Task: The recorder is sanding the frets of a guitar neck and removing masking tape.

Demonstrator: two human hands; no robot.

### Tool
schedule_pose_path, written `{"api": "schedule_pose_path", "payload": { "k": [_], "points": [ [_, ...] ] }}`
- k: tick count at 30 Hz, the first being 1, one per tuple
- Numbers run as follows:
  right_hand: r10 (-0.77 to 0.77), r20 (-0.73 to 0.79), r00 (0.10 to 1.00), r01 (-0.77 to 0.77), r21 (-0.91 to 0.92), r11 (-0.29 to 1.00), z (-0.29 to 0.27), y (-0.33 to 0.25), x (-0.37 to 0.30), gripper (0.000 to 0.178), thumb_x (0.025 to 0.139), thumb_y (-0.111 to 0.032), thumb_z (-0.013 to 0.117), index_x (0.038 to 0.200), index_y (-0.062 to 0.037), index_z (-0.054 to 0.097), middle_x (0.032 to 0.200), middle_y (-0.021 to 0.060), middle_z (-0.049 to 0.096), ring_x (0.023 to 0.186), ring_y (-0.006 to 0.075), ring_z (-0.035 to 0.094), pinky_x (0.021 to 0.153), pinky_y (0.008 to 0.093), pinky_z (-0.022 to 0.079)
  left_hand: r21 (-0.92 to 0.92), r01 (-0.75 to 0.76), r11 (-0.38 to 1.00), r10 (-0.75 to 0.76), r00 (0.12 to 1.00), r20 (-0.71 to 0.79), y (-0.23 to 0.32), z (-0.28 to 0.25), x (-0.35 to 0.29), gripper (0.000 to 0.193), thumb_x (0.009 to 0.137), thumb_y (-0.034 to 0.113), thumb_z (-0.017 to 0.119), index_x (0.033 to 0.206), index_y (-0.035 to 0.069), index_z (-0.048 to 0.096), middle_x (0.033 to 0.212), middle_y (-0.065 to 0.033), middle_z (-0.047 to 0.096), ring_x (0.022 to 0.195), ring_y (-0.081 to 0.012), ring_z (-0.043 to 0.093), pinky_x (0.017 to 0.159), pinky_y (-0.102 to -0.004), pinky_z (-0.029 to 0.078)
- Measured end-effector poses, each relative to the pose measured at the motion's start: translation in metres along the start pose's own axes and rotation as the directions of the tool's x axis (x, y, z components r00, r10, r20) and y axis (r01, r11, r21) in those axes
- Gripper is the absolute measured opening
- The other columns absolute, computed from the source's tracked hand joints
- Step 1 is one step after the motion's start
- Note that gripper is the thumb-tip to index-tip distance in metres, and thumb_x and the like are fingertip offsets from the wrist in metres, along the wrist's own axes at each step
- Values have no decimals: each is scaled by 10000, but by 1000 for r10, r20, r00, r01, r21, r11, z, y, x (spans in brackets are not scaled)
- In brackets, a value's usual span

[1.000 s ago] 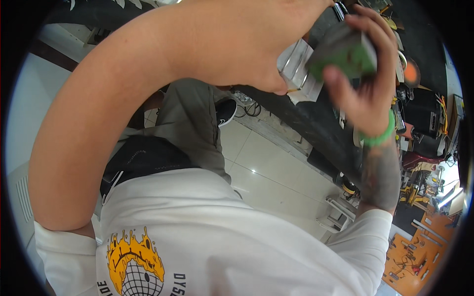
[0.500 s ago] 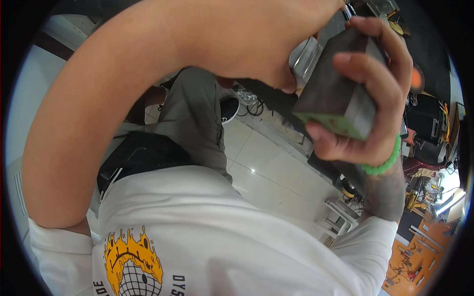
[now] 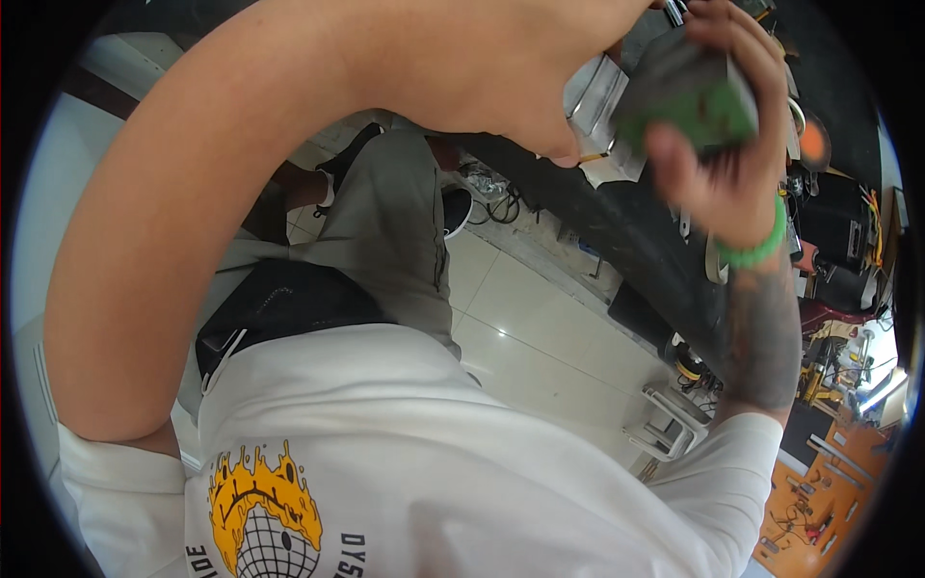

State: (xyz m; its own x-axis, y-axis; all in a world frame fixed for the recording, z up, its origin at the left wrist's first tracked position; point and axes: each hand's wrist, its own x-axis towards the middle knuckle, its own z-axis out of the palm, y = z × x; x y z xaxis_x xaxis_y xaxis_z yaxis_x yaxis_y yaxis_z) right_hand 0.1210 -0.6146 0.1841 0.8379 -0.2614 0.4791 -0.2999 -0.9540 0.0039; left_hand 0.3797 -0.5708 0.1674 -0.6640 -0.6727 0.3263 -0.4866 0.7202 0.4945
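A dark block with a green circuit board face [image 3: 696,96] is sitting high at the upper right, blurred, raised close in front of my head. My right hand [image 3: 718,144] is gripping it, fingers curling over its top and thumb pressing its green side; a green band [image 3: 756,252] is circling that wrist above my tattooed forearm. My left hand [image 3: 525,72] is reaching across beside it, touching a shiny metal piece [image 3: 593,91] just left of the block; I cannot tell whether it is closed. Below, I am wearing a white shirt [image 3: 462,453] with a yellow print, and pale floor tiles [image 3: 540,337] are showing beside a dark desk [image 3: 617,226] edge.
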Motion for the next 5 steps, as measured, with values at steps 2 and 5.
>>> {"api": "schedule_pose_path", "payload": {
  "k": [2, 5],
  "points": [
    [51, -16, 999, -52, -58, 997, 5, -5, -4, 744, 820, -499, 801, 1324, -16, 544, 1379, 263, 511, 1252, 392, 567, 1073, 539, 471, 56, 39, 998, -39, 999, -4, -9, 4, 4, 800, 756, 203, 864, 1323, -83, 378, 1065, -302, 688, 1063, -492, 656, 885, -497, 527],
    [-182, -12, 983, 181, 173, 968, 10, -15, 2, 755, 918, -435, 745, 1467, -27, 426, 1440, 185, 514, 1262, 339, 569, 1150, 568, 401, -39, 19, 999, -18, 999, 27, 4, -9, -2, 837, 773, 241, 857, 1384, -56, 367, 1138, -279, 695, 1102, -484, 651, 927, -492, 522]
  ]
}}
